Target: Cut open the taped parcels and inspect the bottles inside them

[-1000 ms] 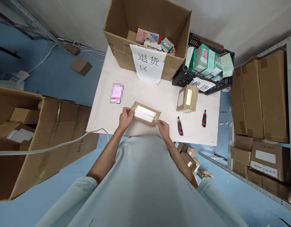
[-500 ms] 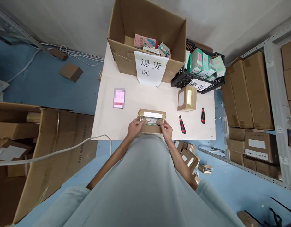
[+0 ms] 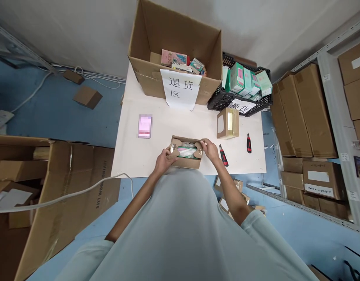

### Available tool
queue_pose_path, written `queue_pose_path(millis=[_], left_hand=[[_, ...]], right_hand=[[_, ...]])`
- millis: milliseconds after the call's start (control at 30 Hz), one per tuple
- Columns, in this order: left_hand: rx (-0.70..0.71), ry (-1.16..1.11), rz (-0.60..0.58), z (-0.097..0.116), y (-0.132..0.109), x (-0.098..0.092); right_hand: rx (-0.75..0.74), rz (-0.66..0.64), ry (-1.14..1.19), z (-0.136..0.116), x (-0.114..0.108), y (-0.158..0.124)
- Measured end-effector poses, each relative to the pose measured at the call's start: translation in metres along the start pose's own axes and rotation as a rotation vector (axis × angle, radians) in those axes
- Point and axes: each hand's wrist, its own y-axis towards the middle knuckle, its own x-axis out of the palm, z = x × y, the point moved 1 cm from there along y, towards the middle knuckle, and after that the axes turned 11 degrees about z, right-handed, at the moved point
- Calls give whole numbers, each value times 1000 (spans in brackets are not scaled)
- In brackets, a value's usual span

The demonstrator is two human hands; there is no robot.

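A small brown cardboard parcel (image 3: 184,160) sits at the near edge of the white table (image 3: 156,156), its top flaps spread apart. A green and white packet (image 3: 186,150) shows inside. My left hand (image 3: 163,159) grips the parcel's left end with its fingers curled on the flap. My right hand (image 3: 209,148) holds the right flap, fingers closed on it. Two red and black utility knives (image 3: 223,155) (image 3: 249,143) lie just right of my right hand.
A smaller taped box (image 3: 227,123) stands right of centre. A big open carton with a paper sign (image 3: 180,88) and a black crate of green boxes (image 3: 244,84) line the far edge. A pink item (image 3: 145,126) lies left. Cartons stand on both sides.
The taped parcel has been pulled to the table's near edge and its flaps have been opened, baring the green packet. Both hands shifted from its ends to the flaps.
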Motion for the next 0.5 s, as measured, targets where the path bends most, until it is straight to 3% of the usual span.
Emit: queue_pose_path(millis=[200,333,500], left_hand=[[3,132,6,9,4,2],[21,175,34,14,4,7],[24,200,47,20,6,15]], right_hand=[[270,30,70,13,20,51],[294,19,69,9,33,60],[244,52,56,3,17,50]])
